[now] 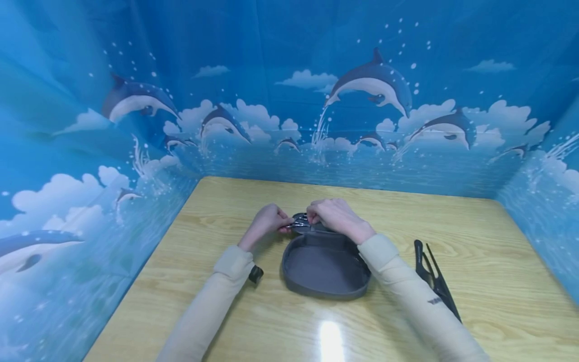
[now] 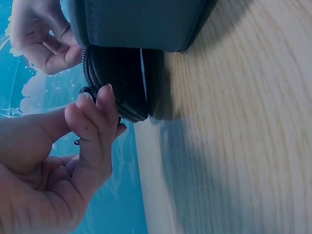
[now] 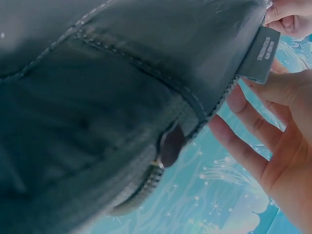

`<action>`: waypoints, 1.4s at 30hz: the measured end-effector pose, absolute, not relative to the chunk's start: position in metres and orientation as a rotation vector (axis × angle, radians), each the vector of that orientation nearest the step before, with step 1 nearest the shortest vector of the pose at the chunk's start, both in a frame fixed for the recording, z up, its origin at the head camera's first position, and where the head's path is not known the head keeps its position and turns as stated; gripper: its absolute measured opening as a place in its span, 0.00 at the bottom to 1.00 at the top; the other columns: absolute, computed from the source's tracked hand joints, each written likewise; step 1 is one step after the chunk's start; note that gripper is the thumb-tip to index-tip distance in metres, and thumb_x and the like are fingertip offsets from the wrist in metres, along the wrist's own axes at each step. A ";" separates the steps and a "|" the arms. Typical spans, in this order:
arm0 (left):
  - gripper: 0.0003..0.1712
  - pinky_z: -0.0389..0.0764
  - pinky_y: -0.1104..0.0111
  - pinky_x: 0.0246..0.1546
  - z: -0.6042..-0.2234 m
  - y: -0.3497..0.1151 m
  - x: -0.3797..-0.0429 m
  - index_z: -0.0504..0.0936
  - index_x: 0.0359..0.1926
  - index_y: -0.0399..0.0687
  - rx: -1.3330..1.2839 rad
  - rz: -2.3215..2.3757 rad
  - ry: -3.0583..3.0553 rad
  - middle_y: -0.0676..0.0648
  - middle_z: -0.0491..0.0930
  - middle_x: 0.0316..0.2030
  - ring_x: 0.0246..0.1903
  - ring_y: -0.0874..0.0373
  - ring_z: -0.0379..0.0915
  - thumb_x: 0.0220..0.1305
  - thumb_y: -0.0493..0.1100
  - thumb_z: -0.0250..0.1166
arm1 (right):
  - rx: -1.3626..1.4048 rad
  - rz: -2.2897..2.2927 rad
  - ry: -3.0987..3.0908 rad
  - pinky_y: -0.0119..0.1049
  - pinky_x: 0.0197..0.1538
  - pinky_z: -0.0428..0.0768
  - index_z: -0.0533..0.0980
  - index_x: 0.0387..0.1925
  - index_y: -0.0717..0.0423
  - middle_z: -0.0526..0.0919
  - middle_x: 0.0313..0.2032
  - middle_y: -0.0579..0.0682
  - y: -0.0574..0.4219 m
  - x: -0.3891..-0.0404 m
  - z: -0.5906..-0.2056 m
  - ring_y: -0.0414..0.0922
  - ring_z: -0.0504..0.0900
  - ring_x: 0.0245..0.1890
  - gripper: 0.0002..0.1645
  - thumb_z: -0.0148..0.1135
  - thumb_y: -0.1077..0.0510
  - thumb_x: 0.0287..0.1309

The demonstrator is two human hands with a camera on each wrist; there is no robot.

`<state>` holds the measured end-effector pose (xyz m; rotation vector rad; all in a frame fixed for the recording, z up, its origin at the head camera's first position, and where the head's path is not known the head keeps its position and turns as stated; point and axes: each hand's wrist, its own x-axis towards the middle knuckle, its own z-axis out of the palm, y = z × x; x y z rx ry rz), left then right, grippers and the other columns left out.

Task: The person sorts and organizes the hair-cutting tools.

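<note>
A dark grey zip case [image 1: 326,266] lies opened on the table, its deep half toward me and its smaller part [image 1: 324,229] behind. At that rear part's left edge, my left hand [image 1: 270,220] pinches the zipped rim, where something shiny shows. My right hand [image 1: 335,215] grips the rear rim from above. In the left wrist view, my left hand's fingers [image 2: 97,122] curl at the zip edge. The right wrist view shows a fabric tag [image 3: 263,54] by my right fingers and a zip pull [image 3: 171,145] hanging at the seam. Palms partly hide the rim.
A black tong-like tool [image 1: 436,281] with long thin prongs lies right of my right forearm. A small black object [image 1: 255,274] sits by my left cuff. The wood-patterned table [image 1: 488,241] meets a blue dolphin-print curtain [image 1: 289,100] at the back and sides.
</note>
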<state>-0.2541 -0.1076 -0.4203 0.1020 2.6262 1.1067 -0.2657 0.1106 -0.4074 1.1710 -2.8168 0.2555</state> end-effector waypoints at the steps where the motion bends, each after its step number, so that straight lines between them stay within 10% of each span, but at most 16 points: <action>1: 0.13 0.72 0.75 0.30 -0.420 -0.107 -0.255 0.90 0.37 0.40 0.106 1.086 2.638 0.50 0.86 0.22 0.33 0.48 0.86 0.69 0.46 0.67 | 1.170 0.254 -2.816 0.32 0.26 0.74 0.80 0.28 0.41 0.82 0.30 0.36 0.110 -0.266 -0.407 0.35 0.76 0.25 0.10 0.68 0.58 0.65; 15: 0.13 0.67 0.73 0.26 -0.421 -0.101 -0.251 0.91 0.32 0.47 0.069 1.039 2.777 0.52 0.83 0.17 0.26 0.53 0.82 0.65 0.51 0.71 | 1.173 0.270 -2.823 0.33 0.27 0.74 0.80 0.27 0.41 0.81 0.30 0.36 0.109 -0.266 -0.409 0.35 0.76 0.26 0.11 0.67 0.58 0.66; 29: 0.20 0.83 0.63 0.45 -0.415 -0.124 -0.247 0.88 0.50 0.43 0.285 1.128 2.638 0.45 0.89 0.43 0.40 0.55 0.84 0.61 0.49 0.75 | 1.155 0.290 -2.860 0.34 0.28 0.76 0.81 0.29 0.42 0.82 0.32 0.38 0.110 -0.265 -0.407 0.37 0.77 0.27 0.09 0.67 0.59 0.66; 42: 0.15 0.82 0.63 0.46 -0.418 -0.108 -0.249 0.88 0.53 0.50 0.387 0.986 2.678 0.47 0.88 0.48 0.43 0.56 0.82 0.68 0.48 0.69 | 1.165 0.304 -2.859 0.32 0.26 0.74 0.81 0.30 0.43 0.82 0.32 0.38 0.109 -0.266 -0.409 0.36 0.75 0.25 0.08 0.67 0.58 0.66</action>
